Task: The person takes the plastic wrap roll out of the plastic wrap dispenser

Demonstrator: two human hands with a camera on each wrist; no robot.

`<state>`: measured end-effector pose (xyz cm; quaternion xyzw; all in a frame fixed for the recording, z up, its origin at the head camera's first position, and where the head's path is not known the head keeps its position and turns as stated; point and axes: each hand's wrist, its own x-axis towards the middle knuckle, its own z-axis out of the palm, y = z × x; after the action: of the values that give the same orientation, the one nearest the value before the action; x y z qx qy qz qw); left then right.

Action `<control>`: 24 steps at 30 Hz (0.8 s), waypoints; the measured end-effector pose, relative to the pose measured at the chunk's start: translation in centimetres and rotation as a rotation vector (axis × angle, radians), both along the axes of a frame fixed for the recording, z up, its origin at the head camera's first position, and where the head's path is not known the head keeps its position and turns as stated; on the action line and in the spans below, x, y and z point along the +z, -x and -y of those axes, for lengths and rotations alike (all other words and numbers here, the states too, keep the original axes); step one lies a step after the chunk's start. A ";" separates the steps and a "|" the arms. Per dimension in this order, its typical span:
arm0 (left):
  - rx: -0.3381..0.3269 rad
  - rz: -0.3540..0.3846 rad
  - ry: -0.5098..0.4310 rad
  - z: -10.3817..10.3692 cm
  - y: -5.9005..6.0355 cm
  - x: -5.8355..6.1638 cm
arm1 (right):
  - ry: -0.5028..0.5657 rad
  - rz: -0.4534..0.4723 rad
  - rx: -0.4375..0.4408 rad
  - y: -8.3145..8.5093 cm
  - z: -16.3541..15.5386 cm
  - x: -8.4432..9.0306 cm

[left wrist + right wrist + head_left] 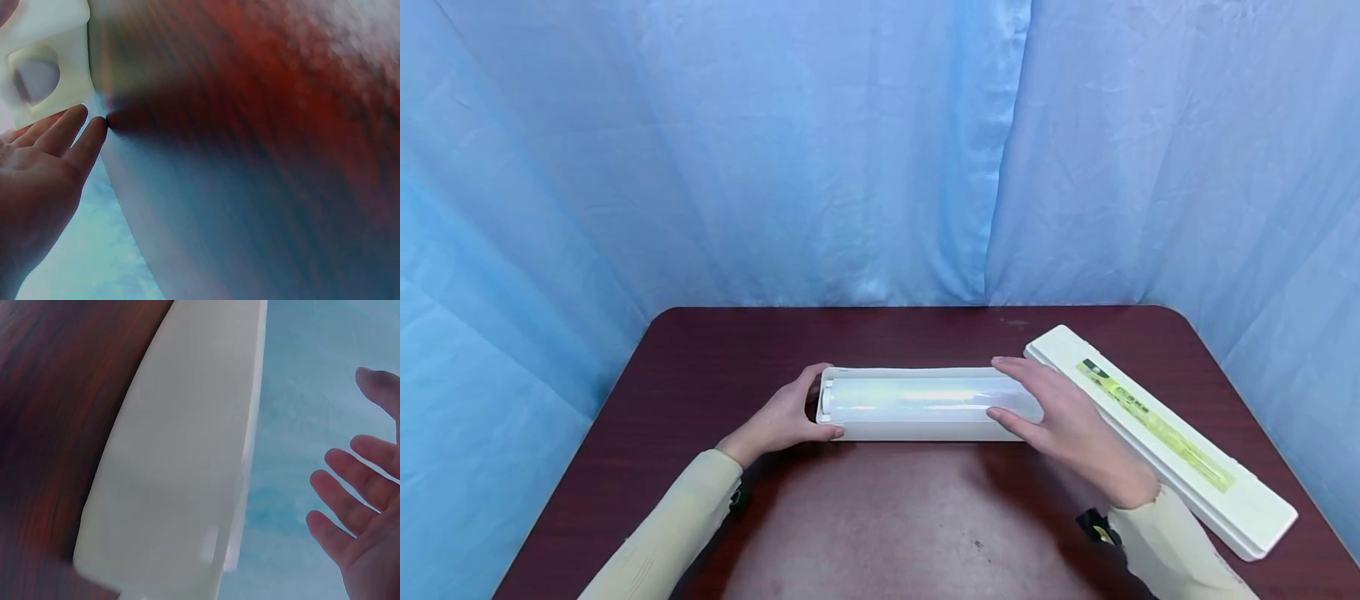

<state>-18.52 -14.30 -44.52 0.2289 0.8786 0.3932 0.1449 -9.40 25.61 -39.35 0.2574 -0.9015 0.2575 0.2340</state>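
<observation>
- pale blue curtain (497,275) hangs at the far left and runs on behind the dark red-brown table (587,475).
- the left hand (778,417), in a pale sleeve (677,521), is clamped on the left end of a long white box (917,432), thumb at the near wall, fingers at the far corner.
- that box lies mid-table, open side up, with a shiny clear roll (910,398) inside.
- the right hand (1078,429) hovers by the box's right end, fingers and thumb spread apart, holding nothing.
- farther right, a long white lid (1247,512) lies slantwise, a yellow-green label (1159,427) along it.
</observation>
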 end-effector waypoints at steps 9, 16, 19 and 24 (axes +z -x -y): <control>-0.006 0.005 -0.011 0.1 0.1 0.0 | 0.007 0.070 0.085 1.8 2.5 0.0; -0.009 0.009 -0.022 0.1 0.2 0.0 | 0.003 0.208 0.122 2.9 4.2 0.2; -0.012 0.007 -0.019 0.1 0.2 0.0 | -0.009 0.264 0.125 3.5 4.8 0.2; -0.016 0.007 -0.017 0.1 0.2 0.0 | -0.027 0.285 0.137 4.2 5.4 0.3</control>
<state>-18.70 -14.43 -44.52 0.2356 0.8729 0.4005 0.1489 -13.62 20.22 -39.07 0.2819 -0.9093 0.2948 0.0820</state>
